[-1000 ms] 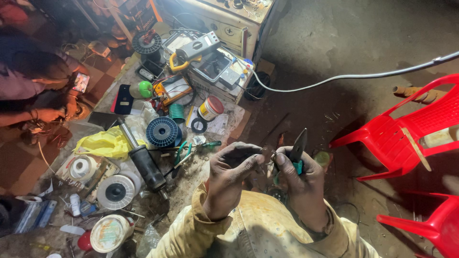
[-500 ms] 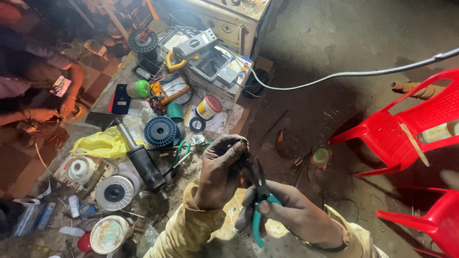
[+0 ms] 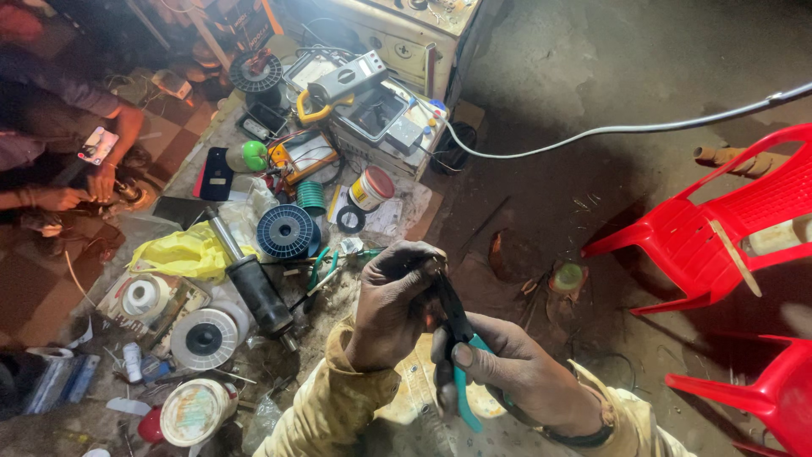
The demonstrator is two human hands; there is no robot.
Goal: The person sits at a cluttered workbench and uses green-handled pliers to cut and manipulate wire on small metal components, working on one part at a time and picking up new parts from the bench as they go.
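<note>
the right hand (image 3: 516, 372) grips the teal-handled black-jawed pliers (image 3: 457, 338), fingers wrapped shut round the handles so the nose points up. the left hand (image 3: 393, 296) is curled closed at the plier tip, steadying a small part too hidden to identify. just beyond, a blue wire spool (image 3: 286, 230) and black cylindrical motor part (image 3: 254, 292) lie on the cluttered surface (image 3: 389, 222). red plastic chairs (image 3: 719, 228) stand well apart.

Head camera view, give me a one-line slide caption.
Right hand works teal-handled pliers against a small part pinched in the left hand.
</note>
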